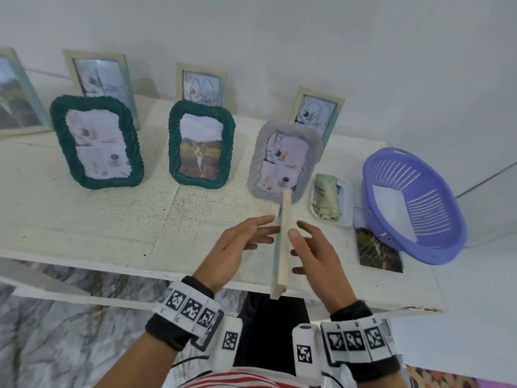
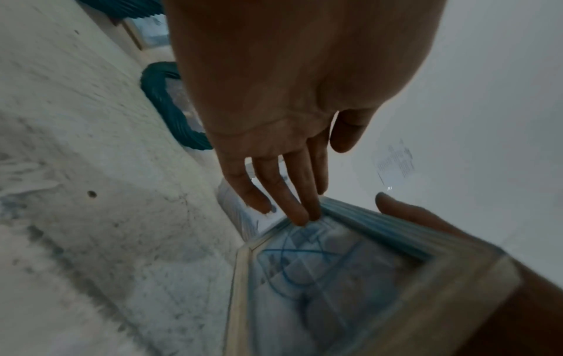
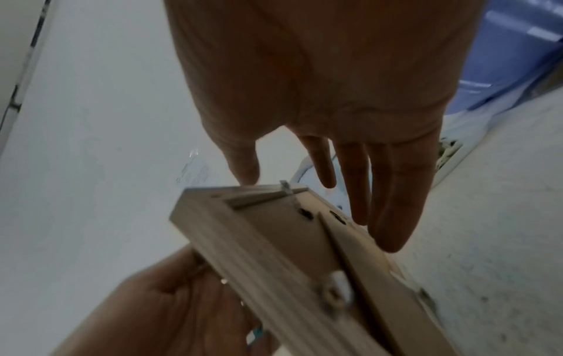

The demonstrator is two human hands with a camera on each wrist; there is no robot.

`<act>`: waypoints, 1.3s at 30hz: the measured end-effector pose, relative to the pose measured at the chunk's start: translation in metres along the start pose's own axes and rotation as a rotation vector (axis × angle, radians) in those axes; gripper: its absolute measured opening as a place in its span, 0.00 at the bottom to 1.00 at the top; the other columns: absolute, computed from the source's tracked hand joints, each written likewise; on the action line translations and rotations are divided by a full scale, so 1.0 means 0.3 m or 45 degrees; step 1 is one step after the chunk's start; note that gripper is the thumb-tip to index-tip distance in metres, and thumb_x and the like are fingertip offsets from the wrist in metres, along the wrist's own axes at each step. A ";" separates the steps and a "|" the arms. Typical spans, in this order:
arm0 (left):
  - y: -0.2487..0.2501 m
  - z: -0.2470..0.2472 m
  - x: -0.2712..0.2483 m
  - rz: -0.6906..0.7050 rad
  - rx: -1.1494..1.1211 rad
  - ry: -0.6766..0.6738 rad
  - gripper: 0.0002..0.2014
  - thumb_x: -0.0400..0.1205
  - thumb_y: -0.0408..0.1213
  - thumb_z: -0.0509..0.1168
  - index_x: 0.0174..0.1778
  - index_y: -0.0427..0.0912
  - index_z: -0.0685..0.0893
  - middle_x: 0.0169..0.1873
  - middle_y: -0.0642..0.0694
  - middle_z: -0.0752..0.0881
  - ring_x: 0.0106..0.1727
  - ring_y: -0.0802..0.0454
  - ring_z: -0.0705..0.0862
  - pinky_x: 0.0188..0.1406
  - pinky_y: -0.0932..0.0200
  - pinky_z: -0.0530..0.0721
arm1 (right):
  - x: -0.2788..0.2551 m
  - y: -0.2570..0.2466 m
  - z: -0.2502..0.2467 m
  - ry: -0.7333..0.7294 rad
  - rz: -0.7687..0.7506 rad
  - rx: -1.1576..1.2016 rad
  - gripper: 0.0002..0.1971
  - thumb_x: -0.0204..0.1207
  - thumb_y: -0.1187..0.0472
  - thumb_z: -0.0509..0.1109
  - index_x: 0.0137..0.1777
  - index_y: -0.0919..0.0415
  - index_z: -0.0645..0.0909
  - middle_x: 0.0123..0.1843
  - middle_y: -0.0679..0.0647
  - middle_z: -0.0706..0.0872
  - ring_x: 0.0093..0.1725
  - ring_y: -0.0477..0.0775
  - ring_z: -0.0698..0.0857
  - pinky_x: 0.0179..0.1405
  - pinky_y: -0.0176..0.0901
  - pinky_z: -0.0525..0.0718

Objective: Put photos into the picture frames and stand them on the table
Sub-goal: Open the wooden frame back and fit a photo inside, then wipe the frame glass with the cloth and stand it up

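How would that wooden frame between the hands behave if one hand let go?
The wooden frame is probably stiff: it stays straight, held edge-on. It seems light, since straight fingers of the left hand and right hand carry it. It could slip or tip easily; its glazed front looks breakable.

No legible text anywhere.

Leftmost frame [image 1: 16, 91] cut off; motion-blurred held frame [image 1: 283, 242]
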State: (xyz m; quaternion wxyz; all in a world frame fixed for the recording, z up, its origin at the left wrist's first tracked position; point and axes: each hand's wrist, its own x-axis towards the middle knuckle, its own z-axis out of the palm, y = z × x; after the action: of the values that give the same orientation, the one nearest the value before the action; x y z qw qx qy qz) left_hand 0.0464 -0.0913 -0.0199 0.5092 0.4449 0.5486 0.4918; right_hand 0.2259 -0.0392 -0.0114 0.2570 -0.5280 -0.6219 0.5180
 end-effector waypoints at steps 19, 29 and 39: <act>-0.060 -0.031 -0.008 -0.039 -0.184 0.387 0.20 0.89 0.46 0.58 0.77 0.67 0.69 0.72 0.68 0.76 0.74 0.71 0.70 0.78 0.60 0.67 | -0.011 0.020 0.013 -0.112 0.207 0.735 0.14 0.84 0.67 0.60 0.65 0.57 0.80 0.54 0.62 0.89 0.44 0.58 0.85 0.40 0.51 0.84; -0.053 -0.077 -0.020 0.068 -0.078 0.484 0.21 0.89 0.40 0.55 0.78 0.63 0.67 0.69 0.79 0.68 0.69 0.87 0.63 0.68 0.75 0.61 | 0.397 -0.031 -0.170 0.508 -0.143 -0.948 0.17 0.82 0.56 0.62 0.66 0.64 0.76 0.59 0.64 0.82 0.56 0.65 0.82 0.55 0.52 0.79; -0.034 -0.079 -0.023 0.105 -0.050 0.508 0.21 0.90 0.38 0.54 0.78 0.61 0.67 0.64 0.85 0.74 0.64 0.87 0.69 0.68 0.82 0.63 | 0.532 0.052 -0.171 0.381 0.017 -1.192 0.19 0.79 0.67 0.62 0.70 0.64 0.71 0.62 0.70 0.76 0.59 0.73 0.79 0.53 0.59 0.79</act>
State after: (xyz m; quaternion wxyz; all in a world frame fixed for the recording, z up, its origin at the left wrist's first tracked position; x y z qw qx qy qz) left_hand 0.0236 -0.1014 -0.0291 0.3782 0.3508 0.6103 0.6012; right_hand 0.2269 0.1257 -0.0451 0.0752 -0.6595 -0.7408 0.1028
